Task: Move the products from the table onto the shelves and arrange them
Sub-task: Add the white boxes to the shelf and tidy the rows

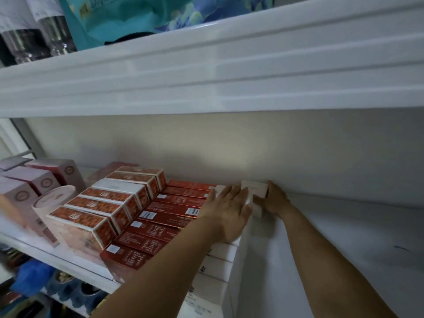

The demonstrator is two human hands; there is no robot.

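"Head view: what's hard to read?"

"The right hand. It is curled round the right end of a small white box at the back of the shelf, near the wall, and its fingertips are hidden behind the box. The print on every carton is blurred."

"And the left hand?"

"Flat, fingers straight and spread, pressing on top of the row of white cartons just beside that box. Its forearm covers part of the red cartons."

"Shapes, materials?"

"All cardboard, long and rectangular, packed side by side. Left of the red row stand taller orange-topped cartons, then a pale paper tube and pink boxes, cut off at the edge. Above, the ribbed white lip of the upper shelf hides the bases of a teal bag and clear bottles."
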